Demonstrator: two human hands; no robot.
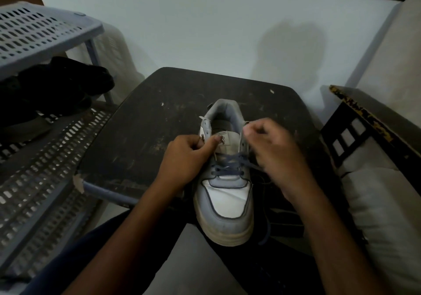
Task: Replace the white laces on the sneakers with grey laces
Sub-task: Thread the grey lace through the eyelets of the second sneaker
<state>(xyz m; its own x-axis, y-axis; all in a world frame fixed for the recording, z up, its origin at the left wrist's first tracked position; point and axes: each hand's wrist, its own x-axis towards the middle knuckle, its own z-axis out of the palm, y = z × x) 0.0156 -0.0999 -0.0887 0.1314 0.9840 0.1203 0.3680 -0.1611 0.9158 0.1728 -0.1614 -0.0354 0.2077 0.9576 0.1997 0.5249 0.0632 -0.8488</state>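
A white and grey sneaker (224, 194) lies on a dark worn stool (136, 139), toe pointing toward me. A grey-blue lace (227, 166) crosses its lower eyelets, and one loose end trails down past the toe on the right (266, 231). My left hand (184, 158) pinches the sneaker's left eyelet flap beside the tongue. My right hand (273, 151) has curled fingers at the right eyelet flap and pinches the lace there. No white lace is visible.
A perforated grey plastic rack (34, 37) stands at the left, with dark shoes (59, 82) on its shelf. A black and yellow box (360, 123) and a pale cushion (382, 203) sit at the right. Light floor lies beyond the stool.
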